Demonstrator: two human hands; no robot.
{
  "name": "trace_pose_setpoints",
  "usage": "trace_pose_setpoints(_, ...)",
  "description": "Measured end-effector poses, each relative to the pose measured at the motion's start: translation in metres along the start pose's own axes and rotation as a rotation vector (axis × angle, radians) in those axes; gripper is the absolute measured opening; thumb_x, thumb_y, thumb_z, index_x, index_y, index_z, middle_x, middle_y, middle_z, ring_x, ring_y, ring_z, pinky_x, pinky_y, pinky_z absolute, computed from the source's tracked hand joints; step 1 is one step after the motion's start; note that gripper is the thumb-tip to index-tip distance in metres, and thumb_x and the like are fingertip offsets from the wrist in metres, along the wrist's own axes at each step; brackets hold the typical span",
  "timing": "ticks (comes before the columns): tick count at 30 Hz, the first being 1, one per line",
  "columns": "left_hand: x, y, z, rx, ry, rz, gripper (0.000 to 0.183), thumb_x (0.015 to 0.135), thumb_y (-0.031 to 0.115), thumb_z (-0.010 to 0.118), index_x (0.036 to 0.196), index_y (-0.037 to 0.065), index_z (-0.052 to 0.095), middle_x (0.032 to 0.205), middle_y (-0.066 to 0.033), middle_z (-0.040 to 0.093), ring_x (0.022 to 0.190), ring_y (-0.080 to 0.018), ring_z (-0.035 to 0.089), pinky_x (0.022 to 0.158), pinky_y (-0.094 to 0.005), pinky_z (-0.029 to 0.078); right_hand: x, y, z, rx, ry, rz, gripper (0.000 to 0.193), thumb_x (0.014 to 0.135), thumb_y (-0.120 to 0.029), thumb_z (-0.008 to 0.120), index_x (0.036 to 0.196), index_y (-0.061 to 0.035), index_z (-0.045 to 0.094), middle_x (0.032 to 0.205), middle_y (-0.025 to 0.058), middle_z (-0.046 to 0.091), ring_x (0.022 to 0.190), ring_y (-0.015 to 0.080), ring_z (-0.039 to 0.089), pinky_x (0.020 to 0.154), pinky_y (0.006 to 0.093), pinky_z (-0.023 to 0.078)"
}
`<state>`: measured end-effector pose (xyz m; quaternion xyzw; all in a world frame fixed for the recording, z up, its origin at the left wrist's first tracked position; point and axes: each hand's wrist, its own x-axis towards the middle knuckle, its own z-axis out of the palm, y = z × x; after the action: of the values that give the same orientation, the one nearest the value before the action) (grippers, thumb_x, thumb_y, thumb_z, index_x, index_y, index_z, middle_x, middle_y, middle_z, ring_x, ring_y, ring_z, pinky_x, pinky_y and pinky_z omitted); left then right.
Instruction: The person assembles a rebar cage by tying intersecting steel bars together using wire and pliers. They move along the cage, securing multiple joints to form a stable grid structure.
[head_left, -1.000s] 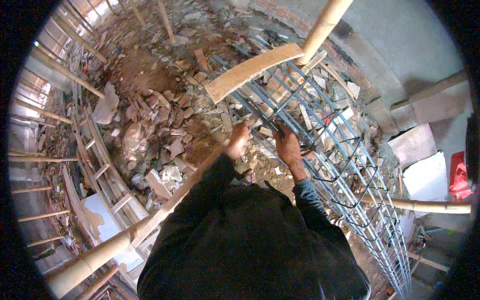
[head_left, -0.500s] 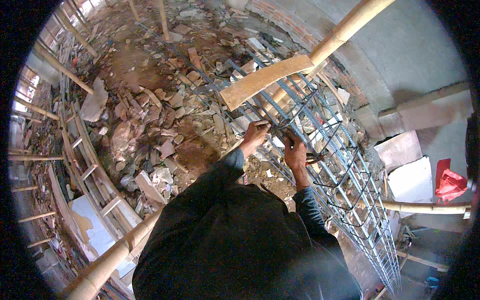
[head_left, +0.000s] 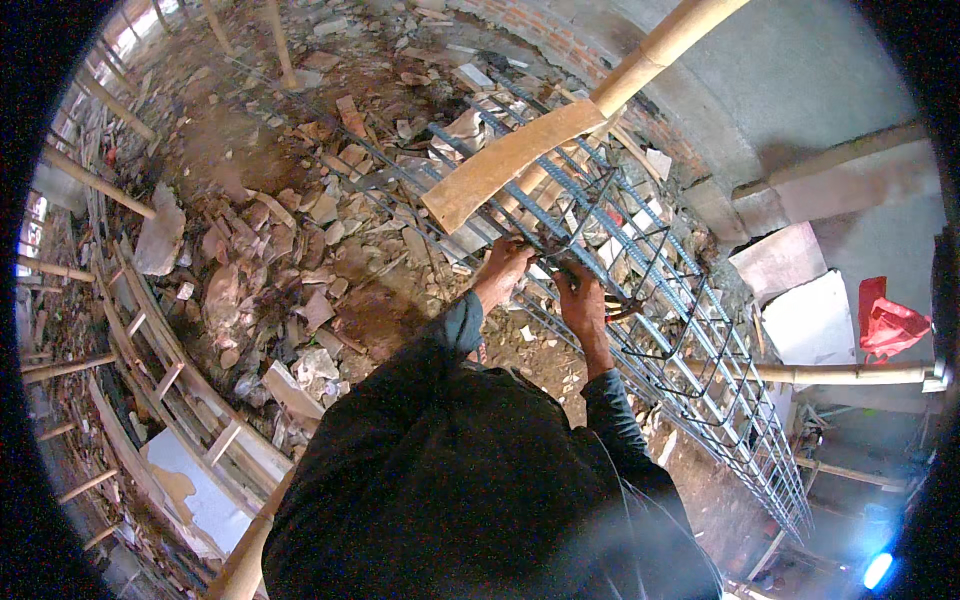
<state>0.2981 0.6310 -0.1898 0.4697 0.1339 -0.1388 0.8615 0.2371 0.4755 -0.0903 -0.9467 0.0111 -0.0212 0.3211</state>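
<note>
A long cage of steel reinforcing bars (head_left: 652, 290) with dark square ties runs from the upper middle to the lower right. My left hand (head_left: 505, 270) is closed at the near side of the cage, fingertips pinched by a bar and a tie; anything thin between them is too small to make out. Just right of it, my right hand (head_left: 583, 308) is closed at the same joint. A dark tool with reddish handles (head_left: 624, 309) sticks out beside its palm; its jaws are hidden. The hands are close together but apart.
A curved wooden board (head_left: 515, 165) lies across the cage beyond my hands. A bamboo pole (head_left: 668, 50) slants at the upper right, another (head_left: 840, 374) crosses at right. Rubble (head_left: 290, 240) covers the ground at left, by a wooden ladder (head_left: 175, 375). A red bag (head_left: 888, 322) lies at right.
The view has turned slightly, so the surroundings sit a little further left and up at the top. Both hands stay at the same joint with only slight finger movement.
</note>
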Motion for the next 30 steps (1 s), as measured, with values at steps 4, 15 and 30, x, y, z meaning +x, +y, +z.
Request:
trace_pose_setpoints(4,-0.003,0.009,0.0,0.0,-0.026,-0.075,0.014,0.089,0.019,0.07,0.091,0.006,0.066,0.069,0.0013,0.059,0.057,-0.0096,0.052,0.05,-0.0283,0.039,0.001,-0.004,0.0,-0.034,0.061,-0.068,0.031,0.099,-0.026,0.068,0.116,0.0003,0.071,0.108,0.0197,0.073,0.098,0.0311,0.073,0.08,0.0416,0.057)
trace_pose_setpoints(15,-0.033,0.048,0.023,0.247,-0.005,0.069,0.027,0.097,0.032,0.065,0.09,0.006,0.067,0.078,-0.0036,0.06,0.07,-0.0179,0.052,0.065,-0.0371,0.043,0.026,-0.012,0.022,-0.188,0.102,0.071,0.035,0.102,-0.031,0.058,0.127,-0.0073,0.061,0.117,0.0244,0.069,0.113,0.0486,0.062,0.095,0.0547,0.05)
trace_pose_setpoints(30,-0.018,0.022,0.011,0.184,-0.01,0.157,0.025,0.095,0.03,0.074,0.089,0.006,0.068,0.082,-0.0003,0.062,0.07,-0.0122,0.051,0.06,-0.0333,0.043,0.012,-0.031,0.049,-0.068,0.338,0.22,0.021,0.092,-0.029,0.072,0.101,-0.01,0.075,0.115,0.0173,0.069,0.121,0.0394,0.054,0.104,0.0553,0.032)
